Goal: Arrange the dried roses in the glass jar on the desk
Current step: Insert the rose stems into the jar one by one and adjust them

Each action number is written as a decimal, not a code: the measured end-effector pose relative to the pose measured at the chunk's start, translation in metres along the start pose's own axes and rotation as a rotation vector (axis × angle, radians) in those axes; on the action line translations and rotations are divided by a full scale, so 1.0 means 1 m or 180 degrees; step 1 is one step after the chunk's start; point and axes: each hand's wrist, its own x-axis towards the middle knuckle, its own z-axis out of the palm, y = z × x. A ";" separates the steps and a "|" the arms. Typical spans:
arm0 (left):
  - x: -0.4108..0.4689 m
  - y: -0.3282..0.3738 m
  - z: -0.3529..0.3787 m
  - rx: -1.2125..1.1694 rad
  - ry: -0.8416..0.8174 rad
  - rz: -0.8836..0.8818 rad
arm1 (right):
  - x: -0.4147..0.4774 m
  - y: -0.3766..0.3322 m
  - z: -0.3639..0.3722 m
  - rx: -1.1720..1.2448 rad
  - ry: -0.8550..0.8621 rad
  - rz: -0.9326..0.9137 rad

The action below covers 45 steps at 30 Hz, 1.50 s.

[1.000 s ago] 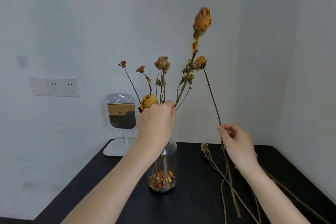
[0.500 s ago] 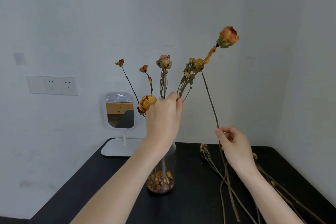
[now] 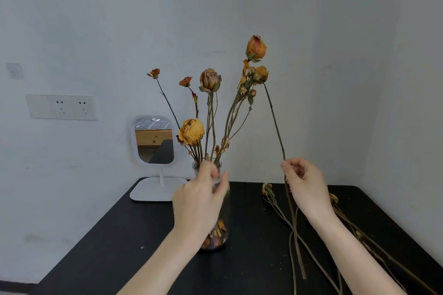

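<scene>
The right hand (image 3: 306, 187) pinches a dried rose (image 3: 274, 122) partway down its thin stem between thumb and fingertips. The head stands high above the hand and the stem's foot trails below the wrist, over the desk (image 3: 119, 235). The left hand (image 3: 201, 199) sits at the neck of the jar (image 3: 217, 239), blurred, so I cannot tell whether it grips. The rose looks light, stiff and brittle, so a gentle hold on the bare stem, never the head, seems wise. Spare stems (image 3: 275, 203) lie under the right hand.
</scene>
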 end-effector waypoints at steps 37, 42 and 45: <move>0.017 -0.081 0.038 -0.1670 -0.1073 -0.1320 | 0.033 -0.063 0.008 0.1199 0.0454 -0.0661; 0.023 -0.085 0.037 -0.1707 -0.1610 -0.1337 | 0.034 -0.070 0.015 0.1124 0.0355 -0.0917; 0.021 -0.084 0.039 -0.1719 -0.1557 -0.1330 | 0.032 -0.074 0.024 0.1030 0.0249 -0.1054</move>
